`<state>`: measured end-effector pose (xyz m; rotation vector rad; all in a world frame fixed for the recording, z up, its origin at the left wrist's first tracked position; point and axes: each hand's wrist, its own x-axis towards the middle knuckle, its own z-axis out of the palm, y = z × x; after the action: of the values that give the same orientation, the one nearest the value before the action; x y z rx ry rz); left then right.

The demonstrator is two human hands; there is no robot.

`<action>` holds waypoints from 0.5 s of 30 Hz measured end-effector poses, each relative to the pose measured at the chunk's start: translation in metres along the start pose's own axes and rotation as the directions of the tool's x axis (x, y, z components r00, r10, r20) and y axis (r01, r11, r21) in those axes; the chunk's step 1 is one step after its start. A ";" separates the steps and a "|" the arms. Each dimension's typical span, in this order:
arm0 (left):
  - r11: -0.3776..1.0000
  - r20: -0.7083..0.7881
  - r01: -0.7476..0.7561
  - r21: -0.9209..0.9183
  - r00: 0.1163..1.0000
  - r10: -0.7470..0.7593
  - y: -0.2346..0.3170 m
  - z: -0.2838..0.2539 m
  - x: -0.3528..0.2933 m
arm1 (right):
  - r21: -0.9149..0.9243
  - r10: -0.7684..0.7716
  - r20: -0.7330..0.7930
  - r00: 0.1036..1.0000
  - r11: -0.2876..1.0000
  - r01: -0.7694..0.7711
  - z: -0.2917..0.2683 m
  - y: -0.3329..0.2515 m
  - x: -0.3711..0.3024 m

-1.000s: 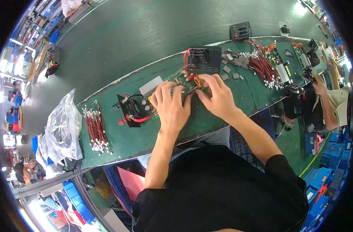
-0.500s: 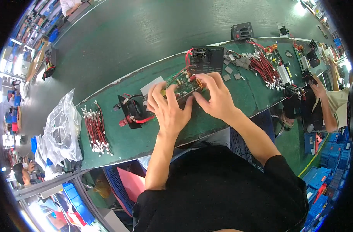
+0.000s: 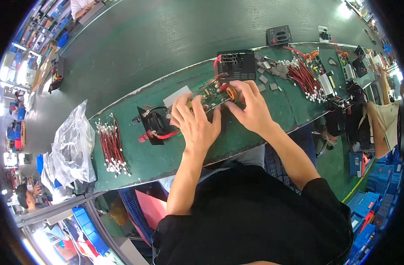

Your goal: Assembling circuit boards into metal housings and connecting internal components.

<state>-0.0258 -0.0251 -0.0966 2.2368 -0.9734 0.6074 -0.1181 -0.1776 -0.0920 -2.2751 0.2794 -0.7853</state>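
A green circuit board with a copper-wound coil at its right end lies in front of me on the bench. My left hand is closed over the board's left part, fingers on the far side and thumb at the near edge. My right hand grips the right end near the coil, thumb low and fingers curled above. Red wires run from the board to a black vented panel behind it. Left of the board stands a black end plate with red and black terminals. My left fingers hide part of the board.
Bundled red-and-black wires with white connectors lie at the left, beside a clear plastic bag. More wire bundles and grey pads lie at the right. A co-worker's arm is at the far right of the bench.
My right fingers have shifted slightly off the coil, which shows more fully now. My left hand stays on the board. The co-worker's hand at the far right has moved away from the bench's near edge.
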 end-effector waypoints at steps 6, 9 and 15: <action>0.981 -0.124 -0.146 0.128 0.979 0.162 -0.002 -0.026 0.008 | 0.027 0.012 0.057 0.998 1.000 -0.014 -0.006 -0.006 0.005; 0.980 -0.293 0.059 0.190 0.956 0.000 -0.003 -0.081 0.004 | -0.046 0.023 0.048 0.999 0.999 -0.021 -0.015 -0.005 -0.002; 0.397 0.675 0.881 -0.258 0.459 -0.578 -0.099 -0.128 0.020 | -0.010 -0.045 0.016 0.999 0.999 0.046 -0.023 -0.018 -0.020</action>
<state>0.0419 0.1074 -0.0297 1.9368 -0.1290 -0.6724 -0.1485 -0.1692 -0.0759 -2.3036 0.2254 -0.7899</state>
